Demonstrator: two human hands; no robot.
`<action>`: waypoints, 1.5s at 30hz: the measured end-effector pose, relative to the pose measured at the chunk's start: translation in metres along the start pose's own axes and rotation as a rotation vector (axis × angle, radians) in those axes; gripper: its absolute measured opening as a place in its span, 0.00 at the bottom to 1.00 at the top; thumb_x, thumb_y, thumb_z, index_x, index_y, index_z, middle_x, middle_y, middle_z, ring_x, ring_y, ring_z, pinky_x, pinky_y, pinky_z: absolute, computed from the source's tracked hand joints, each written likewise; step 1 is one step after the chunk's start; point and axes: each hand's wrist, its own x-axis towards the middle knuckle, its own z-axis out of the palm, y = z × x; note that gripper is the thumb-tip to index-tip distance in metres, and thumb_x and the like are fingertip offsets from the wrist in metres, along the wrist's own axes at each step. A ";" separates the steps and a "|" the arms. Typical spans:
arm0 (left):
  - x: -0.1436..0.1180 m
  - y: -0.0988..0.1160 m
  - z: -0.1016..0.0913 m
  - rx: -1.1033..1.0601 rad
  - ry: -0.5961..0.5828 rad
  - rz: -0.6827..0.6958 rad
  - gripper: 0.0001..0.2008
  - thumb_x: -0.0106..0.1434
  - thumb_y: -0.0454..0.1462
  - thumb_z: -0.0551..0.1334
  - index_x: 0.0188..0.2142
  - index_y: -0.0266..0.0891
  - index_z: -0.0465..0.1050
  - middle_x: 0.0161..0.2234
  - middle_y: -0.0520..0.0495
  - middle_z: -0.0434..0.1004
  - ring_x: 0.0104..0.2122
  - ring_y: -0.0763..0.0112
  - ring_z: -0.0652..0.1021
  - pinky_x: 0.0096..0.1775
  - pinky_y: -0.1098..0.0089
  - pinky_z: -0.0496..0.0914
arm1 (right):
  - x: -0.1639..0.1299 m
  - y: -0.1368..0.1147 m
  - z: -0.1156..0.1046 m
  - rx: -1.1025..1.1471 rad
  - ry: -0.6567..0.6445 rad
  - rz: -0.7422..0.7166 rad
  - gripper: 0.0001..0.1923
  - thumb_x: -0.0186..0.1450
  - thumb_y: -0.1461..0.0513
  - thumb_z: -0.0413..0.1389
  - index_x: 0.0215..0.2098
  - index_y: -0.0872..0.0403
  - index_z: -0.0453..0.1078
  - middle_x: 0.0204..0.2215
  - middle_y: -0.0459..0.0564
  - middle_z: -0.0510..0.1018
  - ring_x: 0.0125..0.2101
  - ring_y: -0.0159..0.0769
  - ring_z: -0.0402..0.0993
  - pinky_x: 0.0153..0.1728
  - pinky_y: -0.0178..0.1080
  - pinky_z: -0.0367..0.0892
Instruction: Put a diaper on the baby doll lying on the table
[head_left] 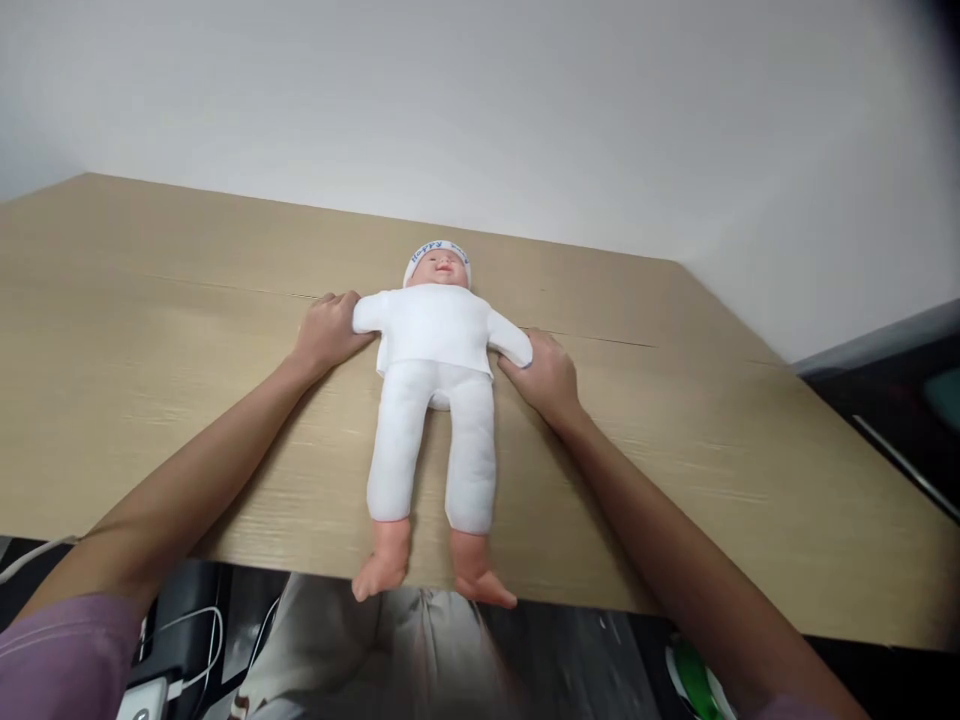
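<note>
On the pale wood-grained table (187,350), face up by its near edge, a white-clothed baby doll (439,325) is held by both arms in the left hand (326,330) and right hand (551,375), apparently being positioned, with even handling called for next.

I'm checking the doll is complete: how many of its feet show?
2. On the doll, one foot is toward the person's left and the other foot toward the right, both at the near edge of the table. Neither is hidden.

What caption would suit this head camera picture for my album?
White-clothed doll lies face-up on the table, left hand and right hand holding its arms.
</note>
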 end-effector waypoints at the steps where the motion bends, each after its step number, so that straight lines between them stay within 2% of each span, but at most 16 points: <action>1: 0.009 -0.002 0.003 0.006 0.004 0.000 0.25 0.69 0.54 0.68 0.53 0.36 0.78 0.47 0.30 0.86 0.51 0.36 0.81 0.51 0.50 0.73 | 0.009 0.003 0.005 -0.005 0.005 -0.015 0.20 0.70 0.49 0.61 0.53 0.52 0.77 0.47 0.62 0.85 0.47 0.60 0.79 0.48 0.55 0.76; 3: 0.024 -0.007 0.007 0.009 0.021 0.013 0.28 0.68 0.52 0.70 0.58 0.35 0.77 0.50 0.30 0.86 0.54 0.36 0.81 0.53 0.50 0.73 | 0.024 0.007 0.013 -0.021 0.017 -0.045 0.19 0.70 0.49 0.61 0.51 0.53 0.77 0.46 0.63 0.84 0.47 0.61 0.78 0.51 0.57 0.76; 5: 0.034 -0.010 0.010 0.003 0.035 0.026 0.31 0.67 0.50 0.70 0.62 0.35 0.76 0.55 0.30 0.86 0.56 0.36 0.80 0.56 0.49 0.73 | 0.034 0.009 0.017 -0.020 0.042 -0.071 0.21 0.71 0.48 0.61 0.53 0.53 0.77 0.48 0.64 0.84 0.49 0.62 0.77 0.55 0.60 0.75; 8: 0.038 -0.013 0.012 -0.006 0.039 0.032 0.34 0.67 0.51 0.69 0.66 0.35 0.73 0.59 0.31 0.85 0.57 0.36 0.80 0.58 0.48 0.72 | 0.037 0.009 0.015 0.032 0.078 -0.114 0.28 0.73 0.48 0.61 0.64 0.54 0.74 0.59 0.65 0.82 0.57 0.63 0.77 0.61 0.61 0.73; 11: 0.031 -0.017 0.011 -0.011 0.056 0.049 0.35 0.69 0.53 0.67 0.69 0.37 0.71 0.61 0.32 0.84 0.59 0.37 0.81 0.61 0.47 0.69 | 0.030 0.006 0.008 0.076 0.052 -0.148 0.33 0.76 0.45 0.60 0.71 0.53 0.70 0.65 0.64 0.81 0.62 0.64 0.76 0.65 0.62 0.71; 18: 0.013 -0.031 0.011 -0.025 0.103 0.069 0.33 0.73 0.61 0.62 0.63 0.39 0.77 0.59 0.33 0.86 0.60 0.41 0.81 0.71 0.46 0.60 | 0.020 0.005 -0.002 0.160 -0.039 -0.131 0.34 0.77 0.42 0.57 0.72 0.52 0.70 0.65 0.62 0.83 0.59 0.62 0.81 0.62 0.60 0.74; 22: 0.005 -0.040 0.005 -0.065 0.068 0.077 0.34 0.74 0.61 0.61 0.67 0.41 0.75 0.61 0.35 0.86 0.63 0.43 0.80 0.76 0.44 0.55 | 0.015 0.012 -0.006 0.201 -0.071 -0.089 0.37 0.75 0.42 0.59 0.75 0.51 0.69 0.63 0.61 0.85 0.55 0.60 0.82 0.58 0.57 0.76; 25: -0.001 -0.048 0.000 -0.096 0.046 0.101 0.37 0.74 0.62 0.61 0.70 0.42 0.74 0.63 0.36 0.85 0.66 0.43 0.79 0.78 0.43 0.50 | 0.011 0.018 -0.009 0.225 -0.086 -0.083 0.38 0.75 0.43 0.59 0.76 0.52 0.67 0.62 0.62 0.85 0.54 0.59 0.81 0.59 0.58 0.75; 29: -0.002 -0.056 -0.002 -0.122 0.016 0.106 0.39 0.75 0.63 0.59 0.73 0.41 0.72 0.65 0.35 0.83 0.65 0.41 0.78 0.75 0.43 0.56 | 0.013 0.024 -0.007 0.198 -0.095 -0.090 0.38 0.76 0.43 0.57 0.77 0.54 0.67 0.59 0.63 0.86 0.51 0.59 0.80 0.59 0.60 0.74; 32: 0.004 -0.054 0.002 -0.113 0.013 0.073 0.39 0.76 0.61 0.58 0.75 0.41 0.70 0.67 0.34 0.82 0.64 0.37 0.76 0.70 0.42 0.61 | 0.020 0.025 -0.002 0.185 -0.097 -0.082 0.37 0.76 0.45 0.56 0.76 0.54 0.69 0.58 0.63 0.86 0.50 0.59 0.80 0.59 0.61 0.74; 36: 0.012 -0.045 0.008 -0.082 0.036 0.009 0.39 0.75 0.57 0.61 0.76 0.39 0.70 0.65 0.30 0.83 0.63 0.33 0.75 0.67 0.40 0.62 | 0.028 0.024 0.003 0.168 -0.068 -0.044 0.35 0.75 0.47 0.57 0.74 0.54 0.71 0.58 0.63 0.87 0.52 0.61 0.80 0.59 0.62 0.74; 41: 0.006 -0.040 0.008 -0.070 0.044 -0.020 0.39 0.73 0.55 0.63 0.77 0.37 0.69 0.65 0.29 0.82 0.63 0.33 0.75 0.69 0.41 0.60 | 0.021 0.021 0.004 0.139 -0.016 -0.055 0.35 0.74 0.48 0.57 0.74 0.55 0.70 0.64 0.63 0.84 0.58 0.63 0.80 0.64 0.64 0.73; 45: -0.003 -0.030 0.002 -0.094 0.101 -0.044 0.40 0.73 0.49 0.63 0.78 0.37 0.64 0.72 0.28 0.74 0.69 0.32 0.70 0.71 0.39 0.59 | 0.012 0.001 -0.008 0.119 0.054 -0.078 0.36 0.73 0.50 0.57 0.75 0.55 0.68 0.70 0.66 0.79 0.67 0.63 0.74 0.69 0.67 0.68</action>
